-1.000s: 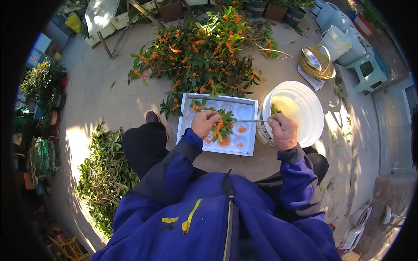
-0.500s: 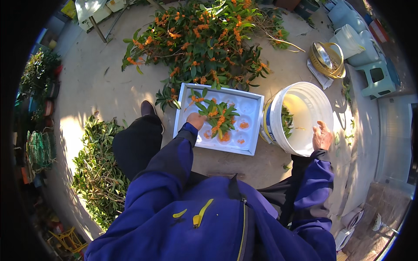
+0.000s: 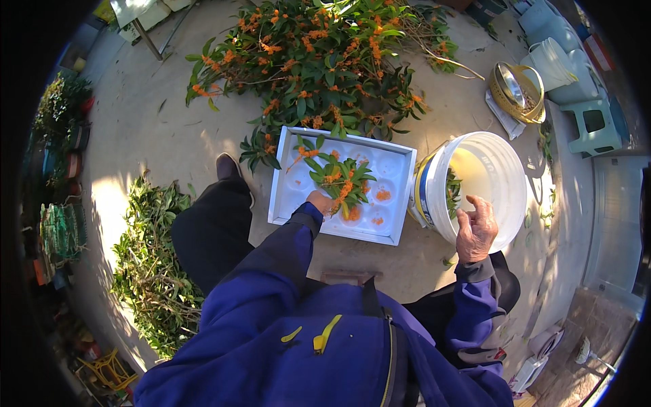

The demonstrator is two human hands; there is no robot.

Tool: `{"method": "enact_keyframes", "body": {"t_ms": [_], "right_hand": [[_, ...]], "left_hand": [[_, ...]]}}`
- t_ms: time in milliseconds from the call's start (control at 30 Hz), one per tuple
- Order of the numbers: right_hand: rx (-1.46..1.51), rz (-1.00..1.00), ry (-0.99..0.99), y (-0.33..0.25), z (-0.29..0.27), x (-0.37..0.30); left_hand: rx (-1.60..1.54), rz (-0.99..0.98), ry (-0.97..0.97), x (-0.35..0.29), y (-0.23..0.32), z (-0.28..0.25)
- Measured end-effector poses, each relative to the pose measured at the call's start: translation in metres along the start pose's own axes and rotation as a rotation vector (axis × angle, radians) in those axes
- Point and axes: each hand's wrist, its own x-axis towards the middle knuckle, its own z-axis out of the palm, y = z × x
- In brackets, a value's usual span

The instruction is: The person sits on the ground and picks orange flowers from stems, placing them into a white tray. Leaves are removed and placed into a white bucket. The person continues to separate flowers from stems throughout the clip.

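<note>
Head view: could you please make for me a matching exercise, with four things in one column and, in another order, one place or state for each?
Things
1. Left hand
2. Right hand
3. Tray
4. Basket

Places and states
A. Whitish, with orange blossoms in some of its hollows
B. Yellowish, with a shiny bowl in it
C. At the flowering sprig
D. By the bucket, fingers bent, holding nothing that shows

Right pairs: 1-C, 2-D, 3-A, 4-B.
</note>
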Motion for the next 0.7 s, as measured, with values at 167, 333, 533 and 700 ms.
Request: {"method": "enact_keyframes", "body": {"t_ms": [167,333,533,700], "right_hand": [[0.003,0.012,-0.017,-0.002,0.004,-0.007],[0.016,0.02,-0.038,0.004,0.008,-0.012],[0.037,0.043,-0.096,-0.008,0.016,-0.029],[0.06,0.047,-0.158,-0.01,0.024,-0.04]], "left_hand": [[-0.467,-0.323,-0.181,-0.026,0.031,0.028],[-0.629,-0.338,-0.152,-0.056,0.079,0.02],[-0.87,-0.334,-0.034,-0.065,0.092,0.024],[-0.629,-0.18,0.087,-0.058,0.095,0.03]]}}
